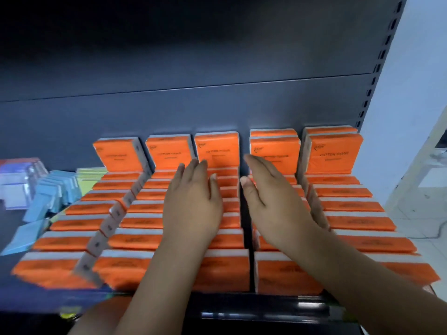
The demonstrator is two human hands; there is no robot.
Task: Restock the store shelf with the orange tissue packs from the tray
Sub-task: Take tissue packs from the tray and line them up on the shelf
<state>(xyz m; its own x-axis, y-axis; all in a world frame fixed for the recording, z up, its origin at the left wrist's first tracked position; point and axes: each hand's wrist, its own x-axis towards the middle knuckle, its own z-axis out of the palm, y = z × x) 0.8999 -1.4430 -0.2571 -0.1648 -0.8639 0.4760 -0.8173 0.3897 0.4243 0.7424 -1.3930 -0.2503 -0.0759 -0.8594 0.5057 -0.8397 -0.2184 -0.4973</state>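
Several rows of orange tissue packs (348, 206) fill the dark store shelf (242, 303), standing on edge and running from front to back. The rearmost packs (169, 153) lean against the shelf's back panel with their labelled faces showing. My left hand (193, 199) lies flat with straight fingers on the tops of the middle row. My right hand (271, 197) lies flat on the row just right of a narrow dark gap. Neither hand holds a pack. The tray is out of sight.
Blue packs (52, 194) and yellow-green packs (89, 180) stand to the left of the orange rows, with purple-and-white packages (18, 180) further left. The slotted shelf upright (377, 68) rises at the right, beside a white wall and tiled floor.
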